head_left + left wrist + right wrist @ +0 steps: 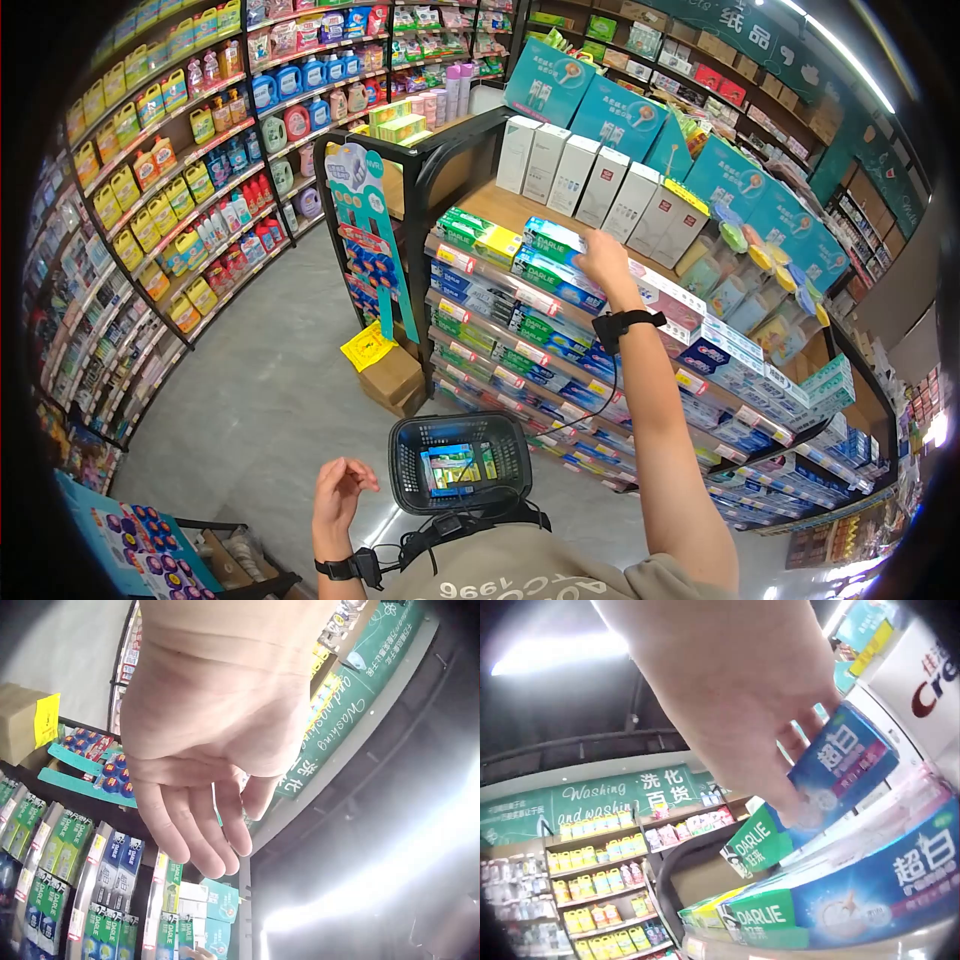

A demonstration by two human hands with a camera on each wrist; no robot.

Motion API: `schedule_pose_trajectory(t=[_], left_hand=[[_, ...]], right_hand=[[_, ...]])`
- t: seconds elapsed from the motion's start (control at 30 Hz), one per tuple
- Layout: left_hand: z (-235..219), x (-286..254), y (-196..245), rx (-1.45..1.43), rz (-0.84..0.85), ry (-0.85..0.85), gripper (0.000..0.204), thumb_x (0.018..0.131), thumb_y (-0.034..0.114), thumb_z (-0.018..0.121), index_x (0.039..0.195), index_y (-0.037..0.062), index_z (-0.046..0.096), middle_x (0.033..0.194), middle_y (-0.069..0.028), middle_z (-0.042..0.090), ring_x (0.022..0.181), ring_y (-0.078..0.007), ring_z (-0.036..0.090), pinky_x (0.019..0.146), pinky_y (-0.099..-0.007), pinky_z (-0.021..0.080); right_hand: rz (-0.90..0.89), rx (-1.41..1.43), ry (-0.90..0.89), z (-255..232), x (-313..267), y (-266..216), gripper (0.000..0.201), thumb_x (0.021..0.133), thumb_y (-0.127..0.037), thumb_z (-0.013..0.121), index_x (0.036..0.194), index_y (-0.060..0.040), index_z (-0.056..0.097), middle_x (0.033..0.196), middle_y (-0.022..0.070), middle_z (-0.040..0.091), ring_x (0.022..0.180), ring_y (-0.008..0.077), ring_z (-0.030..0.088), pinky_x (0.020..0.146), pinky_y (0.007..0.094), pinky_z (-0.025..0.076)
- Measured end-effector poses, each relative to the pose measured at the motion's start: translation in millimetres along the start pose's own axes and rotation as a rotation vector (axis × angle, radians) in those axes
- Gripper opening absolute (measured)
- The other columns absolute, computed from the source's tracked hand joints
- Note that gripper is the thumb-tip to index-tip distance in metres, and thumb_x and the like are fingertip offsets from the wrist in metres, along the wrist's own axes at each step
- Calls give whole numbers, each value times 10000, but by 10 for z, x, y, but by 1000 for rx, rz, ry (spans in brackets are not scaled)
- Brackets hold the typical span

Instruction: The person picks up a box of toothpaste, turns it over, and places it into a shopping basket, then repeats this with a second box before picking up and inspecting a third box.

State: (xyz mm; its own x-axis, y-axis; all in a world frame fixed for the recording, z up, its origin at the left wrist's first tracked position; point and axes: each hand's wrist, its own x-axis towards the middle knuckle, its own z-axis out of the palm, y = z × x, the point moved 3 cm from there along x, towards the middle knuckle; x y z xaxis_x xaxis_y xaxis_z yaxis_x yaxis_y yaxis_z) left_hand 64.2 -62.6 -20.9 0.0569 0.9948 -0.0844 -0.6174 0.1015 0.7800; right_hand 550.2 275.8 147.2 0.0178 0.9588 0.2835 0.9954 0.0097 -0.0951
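My right hand (606, 266) reaches over the top shelf and grips a blue and green toothpaste box (552, 238). In the right wrist view the hand (742, 712) has its thumb on the near face of that box (844, 761) and its fingers behind, the box tilted above another blue and green box (877, 889). My left hand (343, 490) hangs beside the black basket (403, 470), holding nothing; in the left wrist view that hand (202, 772) has its fingers loosely bent. Several small packages (458, 468) lie in the basket.
White upright boxes (603, 188) line the back of the top shelf. A cardboard box (392, 378) with a yellow sign stands on the floor at the shelf's left end. Shelves of detergent bottles (160, 215) curve along the left, and a display stand (150, 545) is at lower left.
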Motion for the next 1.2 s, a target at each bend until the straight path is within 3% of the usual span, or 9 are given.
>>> schedule_pose_trajectory(t=[0.1, 0.17, 0.23, 0.3, 0.43, 0.57, 0.77, 1.0, 1.2], left_hand=[[-28, -35, 32, 19, 14, 19, 401, 1062, 325, 543, 900, -10, 691, 854, -186, 720, 744, -278, 707, 721, -388, 587], [-26, -51, 31, 36, 25, 34, 389, 1060, 327, 549, 910, -5, 688, 850, -176, 722, 739, -267, 705, 729, -381, 583], [-39, -54, 53, 65, 34, 47, 378, 1056, 327, 557, 914, 0, 683, 844, -166, 723, 732, -254, 702, 741, -374, 581], [8, -32, 60, 123, 4, 16, 320, 1035, 301, 602, 968, 1, 692, 884, -155, 736, 761, -241, 709, 755, -361, 577], [401, 62, 83, 374, -50, -121, 309, 984, 248, 695, 1168, 0, 685, 1056, -147, 749, 890, -228, 722, 813, -346, 571], [974, 65, -16, 399, -134, -392, 616, 887, 96, 802, 1440, 29, 539, 1407, -120, 617, 1139, -176, 649, 931, -326, 539], [1121, 166, -406, 465, -204, -435, 462, 824, 79, 863, 1218, 38, 627, 1118, -17, 613, 1056, -114, 580, 935, -287, 482], [1459, 104, -433, 272, -165, -359, 430, 832, 150, 812, 1202, 32, 627, 1087, -26, 632, 1028, -120, 594, 941, -271, 450], [1423, 33, -627, 258, -89, -288, 358, 860, 98, 780, 1174, 39, 617, 1089, -18, 609, 1021, -107, 576, 922, -260, 444]], right_hand=[[-191, 226, 490, -254, -308, -195, 450, 817, -241, 797, 1186, -18, 671, 1038, 175, 725, 997, 382, 702, 868, 482, 561], [-111, 476, 460, -394, -726, -399, 454, 842, -225, 802, 1218, -16, 657, 1028, 165, 726, 965, 324, 714, 839, 442, 565], [68, 895, 150, -652, -1359, -751, 475, 907, -229, 791, 1296, -10, 628, 1053, 128, 727, 975, 184, 706, 818, 346, 558], [-123, 1382, -165, -191, -1874, -814, 445, 952, -156, 753, 1342, 5, 610, 1143, 62, 694, 1055, 131, 662, 896, 316, 555], [-408, 1157, -512, -19, -2825, -1126, 423, 977, -275, 725, 1315, -27, 670, 1101, 102, 698, 1001, 197, 652, 897, 347, 524], [-303, 1101, -688, 200, -3446, -1145, 420, 962, -218, 739, 1330, -29, 668, 1139, 98, 730, 1023, 197, 678, 906, 351, 530], [66, 1444, -656, -57, -3929, -874, 444, 944, -194, 769, 1328, 3, 666, 1283, 131, 706, 1179, 211, 655, 1024, 355, 508], [111, 1848, -357, -425, -4339, -616, 836, 817, -103, 869, 1544, -67, 459, 1569, 128, 480, 1433, 240, 463, 1166, 406, 401], [42, 1424, -403, -196, -4206, -602, 1137, 737, -128, 939, 1643, -125, 252, 1628, 127, 391, 1368, 209, 521, 1116, 357, 456]])
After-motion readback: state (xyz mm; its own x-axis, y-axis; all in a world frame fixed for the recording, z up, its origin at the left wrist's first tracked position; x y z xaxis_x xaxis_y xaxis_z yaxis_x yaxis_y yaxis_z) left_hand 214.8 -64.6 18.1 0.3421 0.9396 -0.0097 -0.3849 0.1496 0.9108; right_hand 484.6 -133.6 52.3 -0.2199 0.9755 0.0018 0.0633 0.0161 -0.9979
